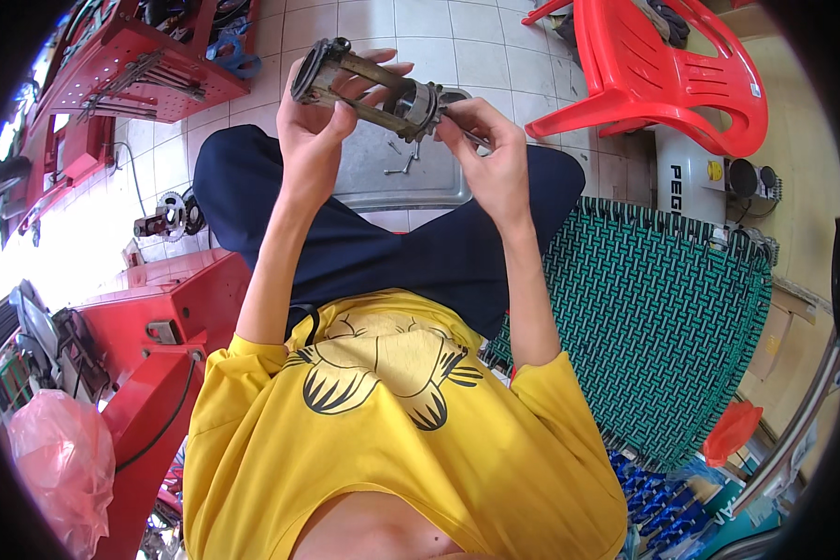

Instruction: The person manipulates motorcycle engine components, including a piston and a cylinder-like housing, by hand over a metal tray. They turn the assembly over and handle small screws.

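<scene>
Above a grey metal tray (355,179) I hold up a cylindrical metal frame (383,114), with round ends joined by bars and a silvery ring inside. Its left end tilts up and away. My left hand (322,126) wraps round the left part, thumb in front and fingers behind. At the lower right end, my right hand (488,149) pinches with thumb and forefinger close to the rim. A thin metal piece sticks out beneath those fingers; its kind is unclear. Several small bolts (403,161) lie in the tray below.
A red plastic chair (677,84) stands at the far right. Beside my right leg is a green woven seat (658,327). A red tool rack (140,70) is at the far left, and red metal cabinets (173,294) stand nearer. Gear parts (170,219) lie on the tiled floor.
</scene>
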### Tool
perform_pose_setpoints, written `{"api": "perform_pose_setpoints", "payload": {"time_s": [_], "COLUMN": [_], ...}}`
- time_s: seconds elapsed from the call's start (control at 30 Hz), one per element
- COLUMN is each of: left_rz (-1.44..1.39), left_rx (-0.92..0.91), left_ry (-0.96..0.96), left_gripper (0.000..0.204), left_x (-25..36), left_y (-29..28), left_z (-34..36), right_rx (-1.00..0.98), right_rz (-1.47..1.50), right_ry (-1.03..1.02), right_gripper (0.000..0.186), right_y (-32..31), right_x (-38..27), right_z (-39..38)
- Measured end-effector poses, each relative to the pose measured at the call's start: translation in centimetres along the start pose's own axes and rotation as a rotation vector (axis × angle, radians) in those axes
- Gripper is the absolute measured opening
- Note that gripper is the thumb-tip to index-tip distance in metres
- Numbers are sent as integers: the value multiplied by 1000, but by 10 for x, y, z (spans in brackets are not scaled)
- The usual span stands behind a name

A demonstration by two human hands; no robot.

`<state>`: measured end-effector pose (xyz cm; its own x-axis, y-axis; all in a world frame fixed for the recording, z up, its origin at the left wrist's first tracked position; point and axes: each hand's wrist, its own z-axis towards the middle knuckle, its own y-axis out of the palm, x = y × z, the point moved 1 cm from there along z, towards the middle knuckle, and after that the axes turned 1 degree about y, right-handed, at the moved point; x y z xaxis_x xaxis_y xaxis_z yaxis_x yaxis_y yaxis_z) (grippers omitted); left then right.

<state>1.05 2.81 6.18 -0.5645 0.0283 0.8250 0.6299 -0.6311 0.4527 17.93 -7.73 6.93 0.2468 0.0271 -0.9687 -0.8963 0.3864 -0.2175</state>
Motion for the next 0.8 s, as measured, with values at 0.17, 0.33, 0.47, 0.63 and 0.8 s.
{"api": "perform_pose_setpoints", "payload": {"time_s": [0.17,0.33,0.47,0.63,0.8], "left_rz": [37,-45,-76,-164,-158], "left_rx": [-82,-28,8,93,109], "left_ry": [-71,-89,-66,-100,-86], "left_gripper": [72,69,68,60,56], "left_x": [-6,-9,-14,-20,-26], "left_y": [-15,-12,-7,-5,0], "left_z": [0,0,1,0,6], "right_rx": [16,51,27,-17,100], "right_rz": [-134,-217,-226,-313,-328], "right_ry": [-21,-4,-63,22,-223], "right_gripper": [12,10,9,14,20], "right_y": [-4,-6,-12,-15,-16], "right_x": [-7,-5,-5,-8,-6], "right_z": [6,7,16,17,25]}}
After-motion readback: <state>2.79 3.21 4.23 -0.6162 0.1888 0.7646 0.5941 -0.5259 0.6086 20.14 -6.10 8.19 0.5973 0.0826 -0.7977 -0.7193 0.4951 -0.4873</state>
